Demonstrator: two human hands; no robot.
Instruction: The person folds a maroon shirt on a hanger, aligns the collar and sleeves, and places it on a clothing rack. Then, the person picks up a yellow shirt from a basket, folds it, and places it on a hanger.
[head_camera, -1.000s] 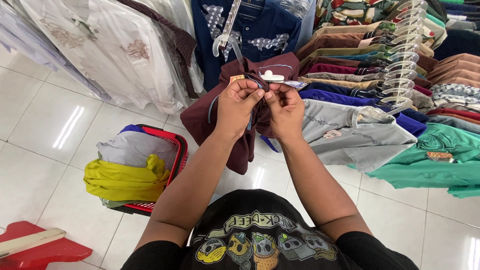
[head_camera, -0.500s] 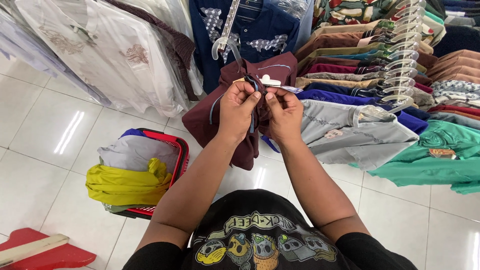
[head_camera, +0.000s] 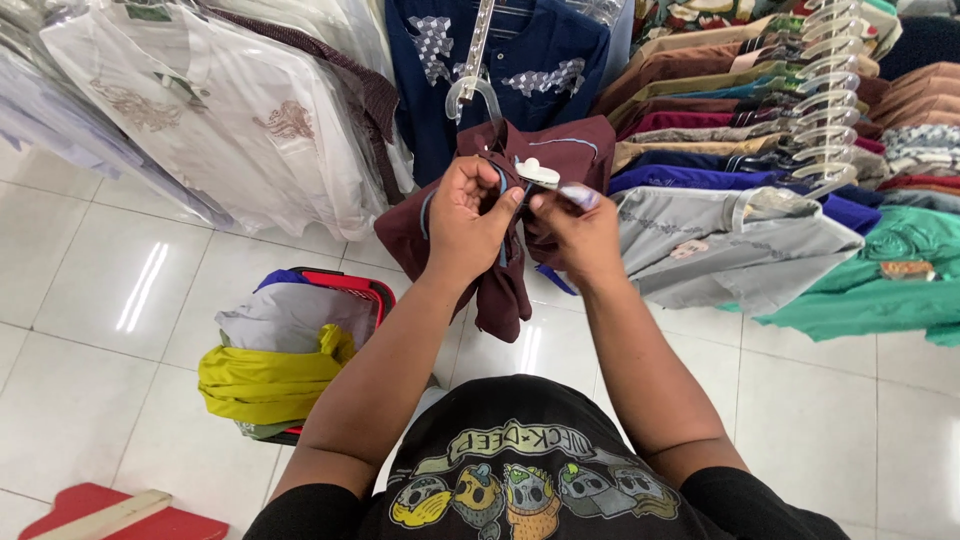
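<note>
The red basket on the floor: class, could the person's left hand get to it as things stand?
Probably not at once. The left hand is gripping the maroon shirt. The red basket sits below it, nothing between them.

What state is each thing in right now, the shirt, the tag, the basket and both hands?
Maroon shirt: hanging, gripped by both hands.
White security tag: on the shirt, pinched between fingers.
Left hand: closed on shirt.
Right hand: closed on shirt.
Red basket: full of clothes.
</note>
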